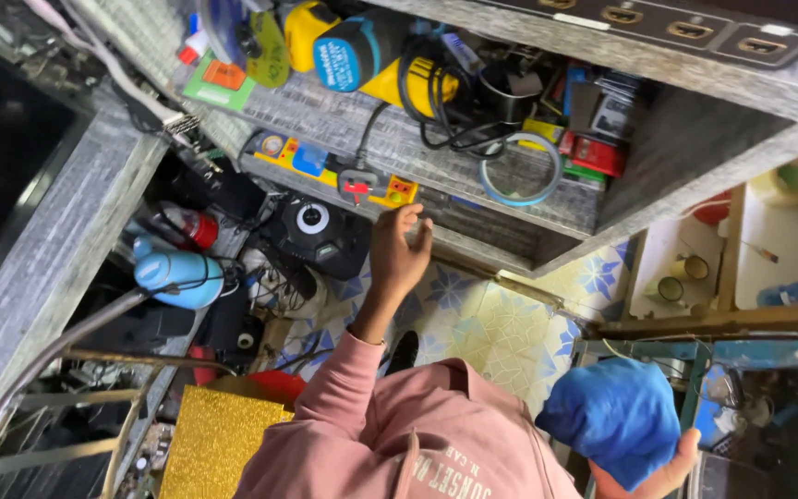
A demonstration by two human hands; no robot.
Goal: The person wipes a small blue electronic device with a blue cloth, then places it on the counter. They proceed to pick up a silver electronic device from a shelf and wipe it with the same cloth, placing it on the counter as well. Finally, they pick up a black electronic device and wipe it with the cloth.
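Fingers of left hand [397, 248] loosely curled, empty, near yellow plastic power strip [339, 171] — right hand [662, 476] clamped on crumpled blue cloth [616, 416].

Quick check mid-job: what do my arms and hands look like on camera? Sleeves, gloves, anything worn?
The left arm wears a long pink sleeve down to the wrist. The left hand is bare, with no glove. The right hand is bare too, mostly hidden behind a blue cloth; its sleeve is out of view.
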